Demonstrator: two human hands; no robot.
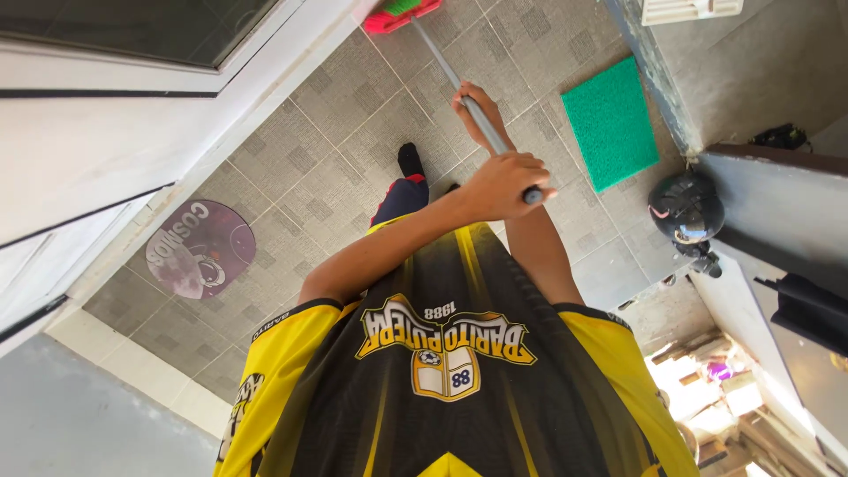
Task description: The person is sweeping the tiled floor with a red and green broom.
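- Grey patterned floor tiles fill the middle of the view, with a white wall and door frame running along the left edge.
- On the tiles low at the left lies a round purple mat with a printed picture on it.
- Near the top edge a red and green broom head rests on the floor, and its grey broom handle slants down and to the right toward the person.
- A dark-socked foot stands on the tiles just left of the handle.
- The left hand is closed in a full fist around the upper end of the handle, fingers wrapped tight, with only the dark end cap showing beyond the knuckles.
- The right hand sits farther down the handle, fingers curled round it from behind; how tightly it grips cannot be told.
- Below the hands spreads a yellow and black jersey.
- Right of the hands a green rectangular mat lies on the tiles.
- Farther right a dark helmet sits beside a grey ledge.
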